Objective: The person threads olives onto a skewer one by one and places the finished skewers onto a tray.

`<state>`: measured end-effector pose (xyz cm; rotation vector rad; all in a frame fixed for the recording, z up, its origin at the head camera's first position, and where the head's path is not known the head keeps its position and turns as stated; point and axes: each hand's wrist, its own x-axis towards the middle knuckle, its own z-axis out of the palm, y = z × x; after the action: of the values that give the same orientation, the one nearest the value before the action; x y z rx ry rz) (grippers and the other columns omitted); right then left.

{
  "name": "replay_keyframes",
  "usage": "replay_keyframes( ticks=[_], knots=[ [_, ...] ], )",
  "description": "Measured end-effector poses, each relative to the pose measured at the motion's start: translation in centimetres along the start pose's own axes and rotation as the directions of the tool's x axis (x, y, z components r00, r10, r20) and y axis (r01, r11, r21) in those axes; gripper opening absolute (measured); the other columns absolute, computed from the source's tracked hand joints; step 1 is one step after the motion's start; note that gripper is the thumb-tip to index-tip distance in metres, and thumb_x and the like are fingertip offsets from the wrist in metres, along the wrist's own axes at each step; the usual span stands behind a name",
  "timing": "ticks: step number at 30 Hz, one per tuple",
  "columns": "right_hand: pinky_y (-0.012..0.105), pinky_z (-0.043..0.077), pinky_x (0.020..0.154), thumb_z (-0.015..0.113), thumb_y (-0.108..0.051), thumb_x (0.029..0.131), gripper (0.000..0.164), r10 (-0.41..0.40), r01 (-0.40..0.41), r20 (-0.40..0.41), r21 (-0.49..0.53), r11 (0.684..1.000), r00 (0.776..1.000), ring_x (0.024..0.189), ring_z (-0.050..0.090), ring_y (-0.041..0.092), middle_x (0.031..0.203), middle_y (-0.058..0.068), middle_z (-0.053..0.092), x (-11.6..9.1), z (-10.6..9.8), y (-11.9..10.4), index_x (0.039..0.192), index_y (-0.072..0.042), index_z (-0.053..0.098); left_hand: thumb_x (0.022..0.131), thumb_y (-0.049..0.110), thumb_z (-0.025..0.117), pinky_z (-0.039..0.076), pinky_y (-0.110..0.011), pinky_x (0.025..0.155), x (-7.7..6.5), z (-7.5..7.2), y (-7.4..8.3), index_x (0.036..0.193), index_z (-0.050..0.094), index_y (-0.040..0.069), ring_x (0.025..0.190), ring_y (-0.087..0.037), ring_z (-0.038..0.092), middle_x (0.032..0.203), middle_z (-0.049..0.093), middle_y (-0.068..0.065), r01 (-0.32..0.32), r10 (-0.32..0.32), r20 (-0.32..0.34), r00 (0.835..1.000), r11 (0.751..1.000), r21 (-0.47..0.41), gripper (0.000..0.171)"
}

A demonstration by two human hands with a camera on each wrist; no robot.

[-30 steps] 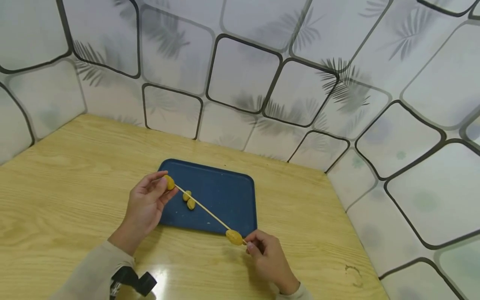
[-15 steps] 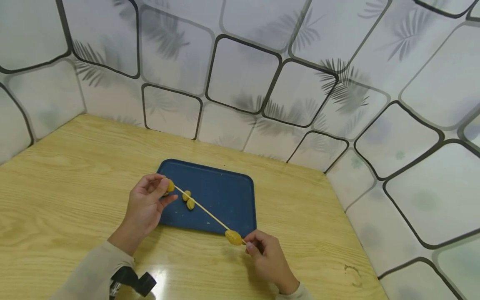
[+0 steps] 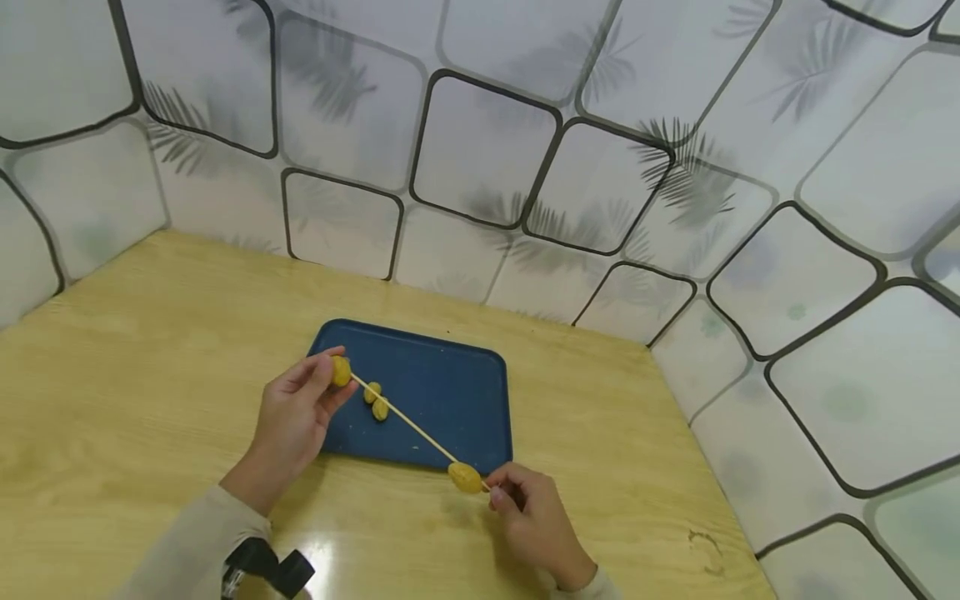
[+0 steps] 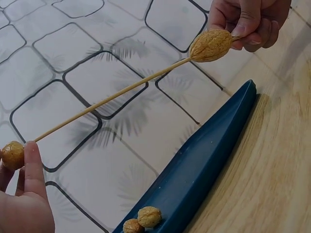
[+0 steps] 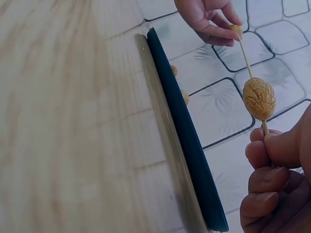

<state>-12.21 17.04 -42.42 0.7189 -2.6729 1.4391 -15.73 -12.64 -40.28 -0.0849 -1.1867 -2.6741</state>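
Note:
My left hand [image 3: 292, 417] pinches a wrinkled golden ball [image 3: 341, 372] between thumb and fingers at the far end of a thin wooden skewer [image 3: 405, 417]. Whether the skewer's tip has entered this ball I cannot tell. At the other end, my right hand [image 3: 536, 521] grips the skewer between thumb and fingertips. Just ahead of those fingertips, a larger, oval wrinkled golden ball [image 5: 259, 99] is threaded on the skewer. The skewer is held slanting above a blue tray [image 3: 450, 367]. Two more golden balls [image 3: 372, 392] lie side by side on the tray's left part.
The tray rests on a light wood-grain table [image 3: 187, 333]. Patterned panels [image 3: 480, 150] stand along the back and sides of the table. A black strap mount [image 3: 258, 558] sits at the left sleeve. Small crumbs dot the tray.
My left fingers have shifted slightly on their ball, which shows more fully than half a second ago. The right hand and the threaded ball have barely moved.

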Motion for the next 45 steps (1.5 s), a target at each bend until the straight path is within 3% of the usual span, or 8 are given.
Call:
replay_keyframes(
  ticks=[7,13,25,32,39,45],
  knots=[
    [0.022,0.046,0.048,0.057,0.012,0.089,0.014,-0.040,0.040,-0.016,0.011,0.999,0.999,0.058,0.051,0.006,0.070,0.004,0.061,0.4,-0.1,0.0,0.088,0.001,0.065,0.099,0.011,0.056,0.057,-0.026,0.080,0.2,0.1,0.1,0.100,0.071,0.013,0.092,-0.014,0.063,0.104,0.061,-0.005,-0.060,0.060,0.095,0.994,0.998,-0.006,0.016],
    [0.023,0.047,0.050,0.056,0.015,0.088,0.017,-0.014,0.014,-0.024,-0.009,1.000,1.000,0.059,0.053,0.007,0.071,0.004,0.061,0.5,-0.1,0.1,0.088,0.001,0.065,0.098,0.013,0.057,0.058,-0.026,0.077,0.3,0.4,0.0,0.099,0.068,0.013,0.089,-0.015,0.065,0.100,0.063,-0.003,-0.063,0.060,0.087,0.994,0.998,0.021,0.011],
    [0.022,0.047,0.049,0.056,0.018,0.085,0.019,0.009,-0.011,-0.048,-0.044,0.999,0.999,0.058,0.052,0.008,0.070,0.002,0.060,0.5,-0.2,-0.2,0.086,0.001,0.065,0.098,0.011,0.055,0.057,-0.026,0.080,0.3,0.7,-0.5,0.102,0.065,0.009,0.094,-0.016,0.065,0.103,0.061,-0.006,-0.106,0.112,0.105,0.988,0.992,-0.069,0.011],
    [0.021,0.046,0.049,0.058,0.015,0.087,0.016,0.009,-0.011,-0.055,-0.037,0.999,0.998,0.058,0.051,0.006,0.070,0.000,0.060,0.5,-0.1,-0.1,0.085,0.000,0.066,0.098,0.012,0.054,0.056,-0.027,0.082,0.2,0.7,-0.6,0.104,0.063,0.009,0.099,-0.017,0.065,0.106,0.059,-0.006,-0.095,0.105,0.107,0.989,0.991,-0.091,0.011],
    [0.021,0.047,0.051,0.057,0.016,0.086,0.019,0.034,-0.036,-0.029,-0.043,0.998,0.999,0.060,0.053,0.007,0.070,-0.001,0.060,0.0,0.0,0.0,0.085,0.000,0.065,0.098,0.016,0.055,0.056,-0.028,0.083,-0.6,0.2,-1.2,0.104,0.062,0.012,0.100,-0.016,0.064,0.108,0.057,-0.005,-0.032,0.037,0.097,0.995,0.998,-0.048,0.010],
    [0.022,0.046,0.049,0.060,0.015,0.086,0.020,-0.029,0.024,-0.064,-0.082,0.996,0.998,0.059,0.052,0.005,0.070,0.001,0.061,0.1,0.2,0.3,0.083,-0.004,0.066,0.099,0.014,0.055,0.057,-0.030,0.081,-0.4,0.2,-1.2,0.106,0.061,0.012,0.094,-0.016,0.066,0.102,0.060,-0.004,-0.032,0.036,0.131,0.991,0.999,-0.035,0.009]
  ],
)
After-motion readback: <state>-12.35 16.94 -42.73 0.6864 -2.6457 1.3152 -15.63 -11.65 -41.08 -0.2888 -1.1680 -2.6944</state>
